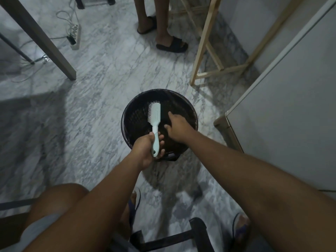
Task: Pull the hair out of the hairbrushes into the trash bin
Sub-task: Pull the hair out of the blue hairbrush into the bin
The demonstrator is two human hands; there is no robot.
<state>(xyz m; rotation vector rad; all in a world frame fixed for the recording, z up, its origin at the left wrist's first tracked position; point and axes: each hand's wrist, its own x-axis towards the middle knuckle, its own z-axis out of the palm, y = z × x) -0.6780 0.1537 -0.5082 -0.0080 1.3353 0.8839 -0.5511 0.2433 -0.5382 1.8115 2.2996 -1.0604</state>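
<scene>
Left hand (pixel 145 150) holds hairbrush (pixel 155 122) over bin (pixel 127 113) (apparently empty).

Bare forearms, no sleeves; grey shorts (pixel 41 231); what look like blue sandals (pixel 240 228).

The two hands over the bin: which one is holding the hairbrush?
The left hand grips the pale hairbrush by its handle. The right hand holds no brush, fingers spread above the black trash bin.

Pale glossy plastic hairbrush (pixel 155 122), black perforated plastic bin (pixel 131 113), polished marble floor (pixel 101 84)
</scene>
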